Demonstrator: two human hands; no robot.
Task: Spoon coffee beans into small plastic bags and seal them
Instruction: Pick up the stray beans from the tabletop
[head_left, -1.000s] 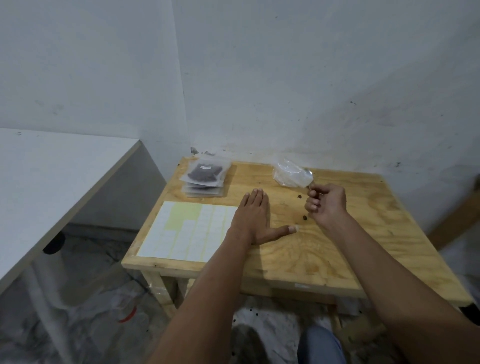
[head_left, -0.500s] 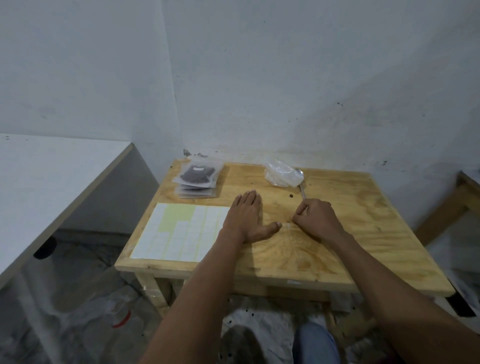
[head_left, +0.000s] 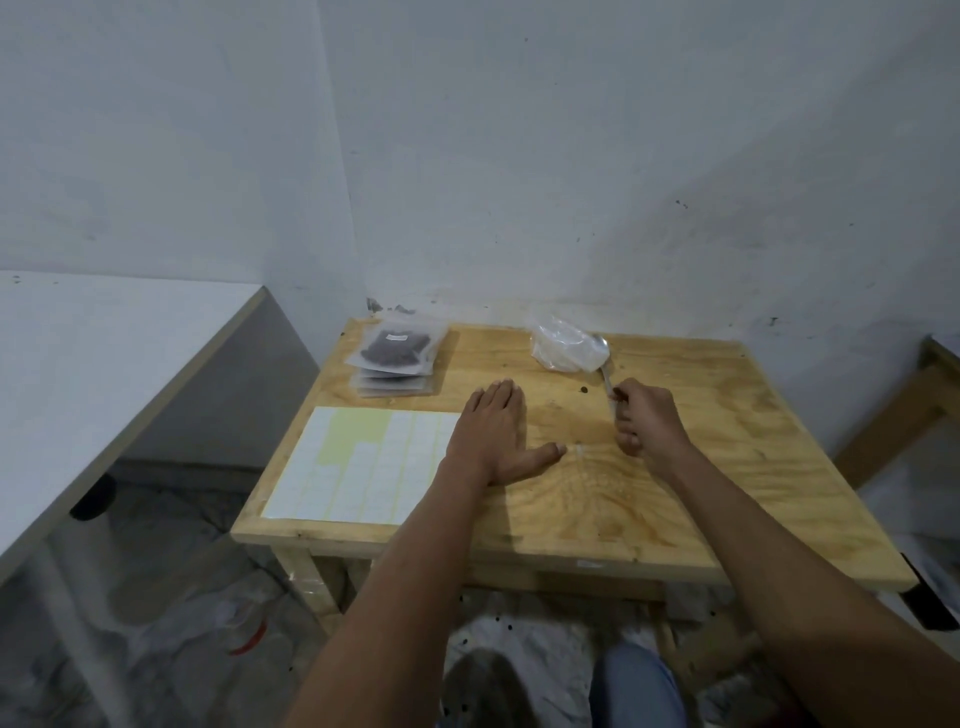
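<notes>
Your right hand (head_left: 647, 423) has its fingers curled around the spoon (head_left: 605, 371) handle, bowl beside the clear plastic bag (head_left: 566, 348) at the far side, probably to scoop, while your left hand (head_left: 491, 434) lies flat on the counter (head_left: 727, 467), holding nothing, likely for support.

Both forearms bare to the frame edge, no sleeves visible. Left hand (head_left: 491, 431) and right hand (head_left: 647, 421): no gloves, rings, watch or bands. Blue denim-like trouser leg (head_left: 636, 686) at near edge, bottom centre-right.
</notes>
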